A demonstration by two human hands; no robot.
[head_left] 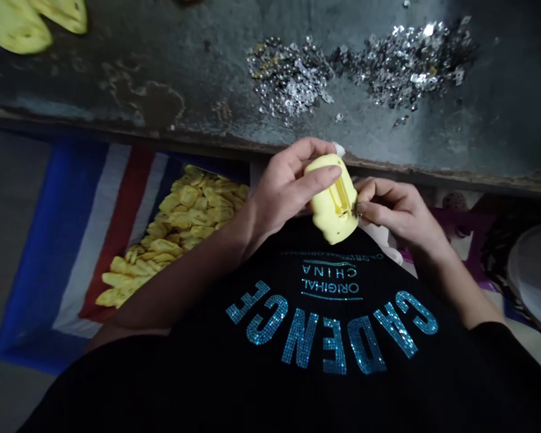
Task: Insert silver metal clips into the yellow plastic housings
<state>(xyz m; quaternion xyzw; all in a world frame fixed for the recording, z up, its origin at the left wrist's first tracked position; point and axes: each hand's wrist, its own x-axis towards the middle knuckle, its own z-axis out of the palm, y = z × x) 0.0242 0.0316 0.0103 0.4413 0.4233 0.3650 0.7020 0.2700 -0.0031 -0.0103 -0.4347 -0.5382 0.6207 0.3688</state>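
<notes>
My left hand (288,183) is closed around a yellow plastic shell (330,207) with rounded, lumpy edges, its thumb lying across the face. A long rectangular slot and a few small holes show in that face. Something white covers a fingertip of this hand. At the shell's right edge, my right hand (390,207) pinches a small dark metal piece (359,209) between thumb and finger, against or very near the plastic. Beyond them on the metal bench lies a pile of small shiny metal pieces (293,78), with a second heap (417,66) to its right.
The worn bench (198,66) has its front edge just past my hands. Larger yellow pieces (18,27) rest at its far left. Below left, a blue bin (27,264) lined with striped cloth holds many yellow pieces (175,222). A purple item (478,240) and a white rounded object (536,270) stand right.
</notes>
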